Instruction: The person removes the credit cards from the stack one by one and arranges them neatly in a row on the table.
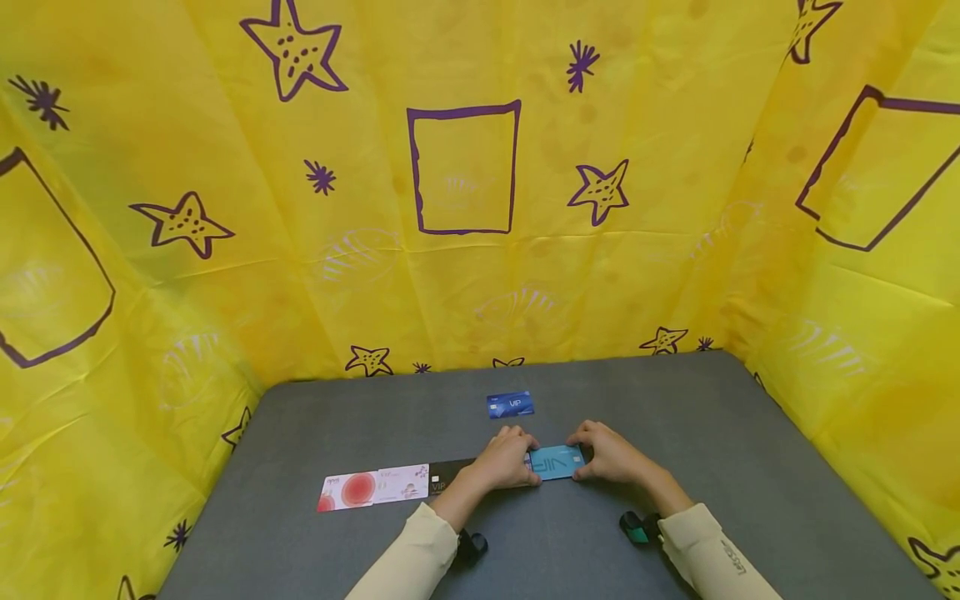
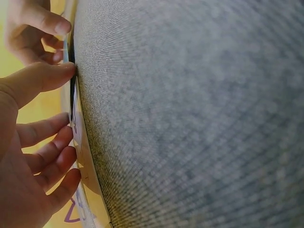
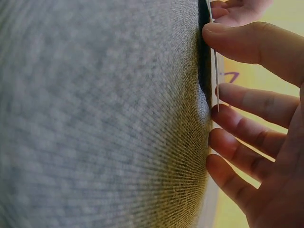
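Note:
A light-blue VIP card (image 1: pixel 557 462) lies between both hands in the head view, its lettering turned away from me. My left hand (image 1: pixel 504 460) pinches its left end between thumb and forefinger. At the right end, my right hand (image 1: pixel 611 454) grips it by its near and far edges. The right wrist view shows the thin card edge-on (image 3: pixel 216 71), slightly above the cloth with a dark shadow below. Left of the hands runs a row: a white card with a red circle (image 1: pixel 352 490), a pale pink card (image 1: pixel 402 482) and a black VIP card (image 1: pixel 444 475), partly hidden by the left hand.
A dark-blue VIP card (image 1: pixel 511 405) lies behind the row. Grey cloth covers the table (image 1: pixel 360 558). Yellow curtains (image 1: pixel 465 292) with purple drawings enclose its back and sides. Black straps (image 1: pixel 637 528) sit by both wrists.

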`<action>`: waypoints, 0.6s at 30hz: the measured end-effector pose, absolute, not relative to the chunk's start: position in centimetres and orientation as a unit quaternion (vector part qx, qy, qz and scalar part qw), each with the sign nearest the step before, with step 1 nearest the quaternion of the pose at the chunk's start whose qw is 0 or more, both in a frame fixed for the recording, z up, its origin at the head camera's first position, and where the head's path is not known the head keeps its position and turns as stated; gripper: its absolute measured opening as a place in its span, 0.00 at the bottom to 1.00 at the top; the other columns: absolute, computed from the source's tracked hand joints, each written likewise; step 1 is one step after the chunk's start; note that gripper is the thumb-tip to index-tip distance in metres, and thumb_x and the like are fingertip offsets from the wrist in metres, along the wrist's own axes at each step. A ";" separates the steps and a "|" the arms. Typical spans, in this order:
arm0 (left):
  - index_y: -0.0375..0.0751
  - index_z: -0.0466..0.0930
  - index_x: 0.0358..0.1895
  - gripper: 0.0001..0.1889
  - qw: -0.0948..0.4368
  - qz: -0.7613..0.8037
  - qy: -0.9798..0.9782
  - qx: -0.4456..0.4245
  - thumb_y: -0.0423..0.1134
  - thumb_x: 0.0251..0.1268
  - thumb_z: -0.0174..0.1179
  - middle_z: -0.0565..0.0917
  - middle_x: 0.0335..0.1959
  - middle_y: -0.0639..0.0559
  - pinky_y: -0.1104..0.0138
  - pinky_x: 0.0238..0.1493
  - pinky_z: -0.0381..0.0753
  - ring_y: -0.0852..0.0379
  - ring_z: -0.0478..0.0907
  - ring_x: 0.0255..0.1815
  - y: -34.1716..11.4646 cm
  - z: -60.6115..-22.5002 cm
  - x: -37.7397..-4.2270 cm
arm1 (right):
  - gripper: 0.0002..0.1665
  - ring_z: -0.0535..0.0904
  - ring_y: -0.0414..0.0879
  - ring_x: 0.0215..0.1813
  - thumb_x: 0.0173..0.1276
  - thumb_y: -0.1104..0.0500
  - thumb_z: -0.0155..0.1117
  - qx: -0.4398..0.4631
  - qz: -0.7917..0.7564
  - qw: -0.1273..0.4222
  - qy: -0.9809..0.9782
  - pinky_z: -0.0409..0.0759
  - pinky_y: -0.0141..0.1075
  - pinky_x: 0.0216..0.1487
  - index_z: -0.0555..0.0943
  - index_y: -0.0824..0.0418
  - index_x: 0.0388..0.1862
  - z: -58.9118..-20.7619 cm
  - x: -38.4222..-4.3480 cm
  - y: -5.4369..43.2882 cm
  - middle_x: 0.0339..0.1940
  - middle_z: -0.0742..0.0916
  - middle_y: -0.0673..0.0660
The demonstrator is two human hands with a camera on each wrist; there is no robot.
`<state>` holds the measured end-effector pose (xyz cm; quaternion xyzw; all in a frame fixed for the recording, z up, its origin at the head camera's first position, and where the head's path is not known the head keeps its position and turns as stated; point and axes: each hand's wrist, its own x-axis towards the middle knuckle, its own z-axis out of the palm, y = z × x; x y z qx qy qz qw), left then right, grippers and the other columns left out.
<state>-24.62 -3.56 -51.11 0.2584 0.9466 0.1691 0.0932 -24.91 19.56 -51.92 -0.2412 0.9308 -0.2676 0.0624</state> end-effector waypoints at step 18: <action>0.45 0.82 0.51 0.26 0.088 0.179 0.944 0.263 0.51 0.48 0.74 0.78 0.43 0.54 0.67 0.46 0.69 0.60 0.66 0.41 -3.8 -51.3 -24.6 | 0.28 0.72 0.43 0.42 0.45 0.54 0.81 -0.247 -0.260 0.053 0.932 0.72 0.36 0.44 0.85 0.62 0.46 -51.7 -24.6 19.2 0.38 0.79 0.51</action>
